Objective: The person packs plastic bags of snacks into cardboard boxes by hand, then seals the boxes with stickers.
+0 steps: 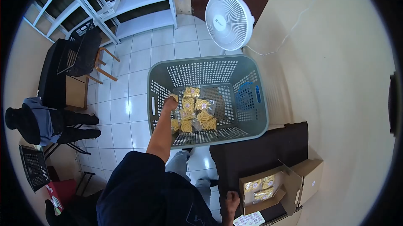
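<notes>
My left hand (170,104) reaches into a large grey-green perforated plastic basket (201,60), near its left wall. Its fingers are closed on the edge of a small clear bag of yellow snack sticks (174,97), partly hidden by the hand. Several similar snack bags (206,120) lie on the basket floor to the right of it. My right hand (232,202) is low in the view, beside the black-covered table, with its fingers curled and nothing visible in them. Just right of it, an open cardboard box (247,207) holds several snack bags (264,193).
A white fan (228,21) stands behind the basket. Inside the basket, a blue round piece (247,96) shows at the right wall. Label sheets (249,219) lie by the box on the black cloth (252,152). Another person (50,121) is at the left, near white shelves (145,20).
</notes>
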